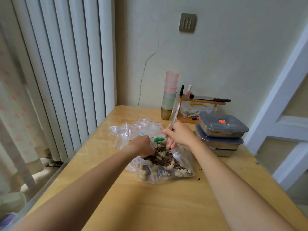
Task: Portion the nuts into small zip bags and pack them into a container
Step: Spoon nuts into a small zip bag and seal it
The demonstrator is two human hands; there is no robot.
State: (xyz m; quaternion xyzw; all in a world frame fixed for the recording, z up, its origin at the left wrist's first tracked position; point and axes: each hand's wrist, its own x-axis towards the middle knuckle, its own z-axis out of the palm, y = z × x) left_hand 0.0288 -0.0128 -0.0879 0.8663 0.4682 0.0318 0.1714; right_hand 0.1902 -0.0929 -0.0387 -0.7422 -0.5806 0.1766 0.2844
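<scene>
On the pale wooden table (150, 205), the large clear plastic bag of peanuts and striped seeds (164, 165) lay slack and shifting, the left hand (141, 145) reaching into its mouth, grip hidden, while the right hand (179, 135) pinched a limp, slippery small clear zip bag (174, 117) by its edge just above.

- A stack of plastic cups (170, 95) stands near the wall.
- A small wooden shelf (202, 101) carries two nail polish bottles (188, 91) and a phone (204, 97).
- A white radiator (66, 64) stands at left.
</scene>
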